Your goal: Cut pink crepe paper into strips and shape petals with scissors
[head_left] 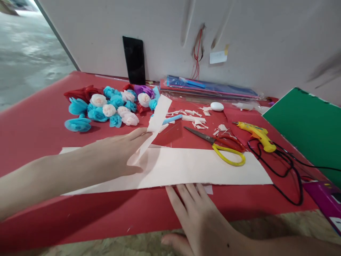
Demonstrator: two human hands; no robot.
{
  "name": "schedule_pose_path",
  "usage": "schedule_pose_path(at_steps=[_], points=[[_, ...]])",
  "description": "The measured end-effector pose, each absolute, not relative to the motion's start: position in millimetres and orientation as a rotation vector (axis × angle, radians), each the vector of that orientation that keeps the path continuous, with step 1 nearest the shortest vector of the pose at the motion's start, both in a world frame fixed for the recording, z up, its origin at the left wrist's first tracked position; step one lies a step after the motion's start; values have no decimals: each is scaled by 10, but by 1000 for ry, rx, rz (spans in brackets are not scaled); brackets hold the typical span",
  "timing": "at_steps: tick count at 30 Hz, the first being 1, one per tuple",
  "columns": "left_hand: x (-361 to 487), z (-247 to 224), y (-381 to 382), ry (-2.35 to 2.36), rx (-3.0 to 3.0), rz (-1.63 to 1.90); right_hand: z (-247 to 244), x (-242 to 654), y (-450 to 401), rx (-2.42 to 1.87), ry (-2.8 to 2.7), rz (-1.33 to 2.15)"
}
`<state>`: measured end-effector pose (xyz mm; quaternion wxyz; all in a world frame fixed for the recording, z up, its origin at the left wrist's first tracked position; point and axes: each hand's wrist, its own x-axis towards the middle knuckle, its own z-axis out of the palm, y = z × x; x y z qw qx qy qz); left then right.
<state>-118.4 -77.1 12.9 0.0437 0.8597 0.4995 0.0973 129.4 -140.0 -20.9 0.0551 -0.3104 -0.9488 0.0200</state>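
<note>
Fingers spread, the right hand (201,215) touches the pale sheet (191,166) along its lower edge, mid-frame; light, flat pressure should limit creasing. Upper left of it, the left hand (119,151) pinches a narrow strip (160,111). Scissors (209,138) overlap the sheet's right end, hampering sliding; red table (93,217) borders it below.

Pale pink paper sheet (186,165): long, wide, flat on red counter (117,217), running L-R, R end cut at slant, faint creases nr middle. Pale pink strip (160,112): narrow, raised at tilt, lower end curled over sheet, upper end pointing away.
</note>
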Motion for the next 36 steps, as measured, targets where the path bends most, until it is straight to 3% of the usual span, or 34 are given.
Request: schedule_pose_path(at_steps=[5, 8, 26, 32, 36], points=[[-1175, 83, -808, 1588, 2617, -170, -262, 1304, -1427, -1015, -2896, 48], [-1193, 74, -833, 1518, 2570, -257, -264, 1314, -1429, -1026, -2896, 42], [-1319, 125, -807, 1459, 2754, -230, -200, 1298, -1376, -1044, -2888, -41], [-1401, 11, -803, 1565, 2611, -263, -273, 1320, -1407, -1061, -2781, -227], [-1497, -28, -793, 1615, 2566, -63, -291, 1301, -1424, -1133, -2713, -245]])
